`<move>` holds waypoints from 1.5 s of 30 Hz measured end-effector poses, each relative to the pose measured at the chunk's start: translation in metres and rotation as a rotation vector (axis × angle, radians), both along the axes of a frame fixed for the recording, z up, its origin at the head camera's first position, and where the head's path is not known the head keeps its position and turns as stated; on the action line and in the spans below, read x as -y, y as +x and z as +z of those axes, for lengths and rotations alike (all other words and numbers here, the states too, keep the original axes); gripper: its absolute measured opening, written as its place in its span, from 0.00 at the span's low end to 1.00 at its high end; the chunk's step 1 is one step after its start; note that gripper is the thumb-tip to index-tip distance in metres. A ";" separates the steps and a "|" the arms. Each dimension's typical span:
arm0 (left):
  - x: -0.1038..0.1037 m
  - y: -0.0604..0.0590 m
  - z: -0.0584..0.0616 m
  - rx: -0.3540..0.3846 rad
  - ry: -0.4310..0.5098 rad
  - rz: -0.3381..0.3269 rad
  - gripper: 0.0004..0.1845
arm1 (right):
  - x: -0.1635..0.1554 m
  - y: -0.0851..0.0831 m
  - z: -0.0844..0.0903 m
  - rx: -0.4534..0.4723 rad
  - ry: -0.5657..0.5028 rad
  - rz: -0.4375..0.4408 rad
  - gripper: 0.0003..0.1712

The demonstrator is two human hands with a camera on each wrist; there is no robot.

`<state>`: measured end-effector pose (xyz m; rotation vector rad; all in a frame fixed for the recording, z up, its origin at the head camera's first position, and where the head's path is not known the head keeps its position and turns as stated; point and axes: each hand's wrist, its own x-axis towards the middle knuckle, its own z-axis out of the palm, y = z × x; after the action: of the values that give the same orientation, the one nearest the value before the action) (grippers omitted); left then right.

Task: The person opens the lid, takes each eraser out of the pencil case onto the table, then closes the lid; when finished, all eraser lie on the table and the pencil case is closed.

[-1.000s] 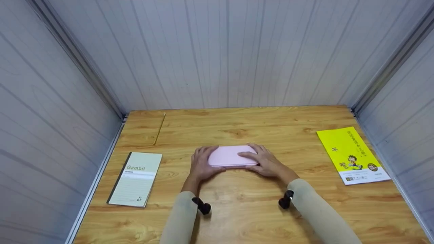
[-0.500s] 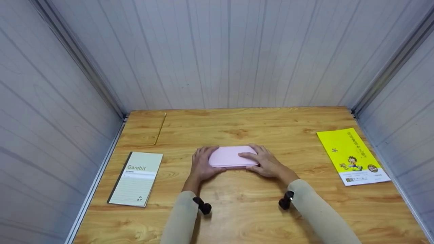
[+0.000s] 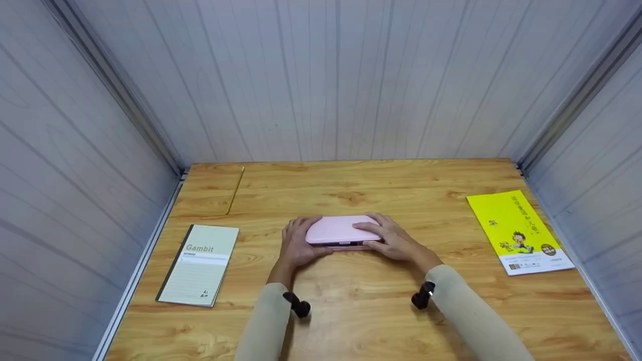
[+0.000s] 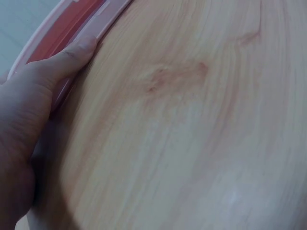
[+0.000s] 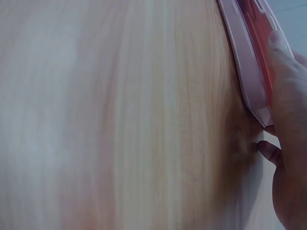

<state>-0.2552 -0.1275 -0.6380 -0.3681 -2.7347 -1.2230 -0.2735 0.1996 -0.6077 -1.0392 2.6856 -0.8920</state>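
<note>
A pink pencil case (image 3: 333,228) lies in the middle of the table, its lid raised a little along the near side, with a dark gap and a white clasp tab showing. My left hand (image 3: 299,244) grips the left end, the thumb along the lower front edge. At the right end my right hand (image 3: 393,241) holds the lid, fingers over the top and thumb (image 5: 283,57) at its front edge. Both wrist views show the reddish inside (image 4: 62,36) through the gap. The far fingertips are hidden behind the case in the wrist views.
A Gambit notebook (image 3: 198,265) lies on the left of the wooden table (image 3: 346,311), with a yellow pencil (image 3: 234,193) behind it. On the right is a yellow booklet (image 3: 519,230). Pale panel walls (image 3: 331,85) close off the back and both sides.
The pencil case's lid has come up at the near side, opening a gap that was closed half a second ago. Both hands stay at the two ends of the case.
</note>
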 end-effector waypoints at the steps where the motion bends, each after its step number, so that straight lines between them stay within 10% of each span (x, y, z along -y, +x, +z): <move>1: 0.000 0.000 0.000 -0.004 0.002 0.000 0.51 | 0.000 0.001 0.000 -0.005 -0.004 -0.002 0.31; 45: 0.000 0.002 0.003 0.065 0.082 0.079 0.65 | 0.009 -0.017 0.026 -0.049 -0.256 -0.101 0.15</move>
<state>-0.2527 -0.1278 -0.6349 -0.2139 -2.7135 -1.3433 -0.2902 0.1907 -0.5820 -0.9878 2.7378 -1.2724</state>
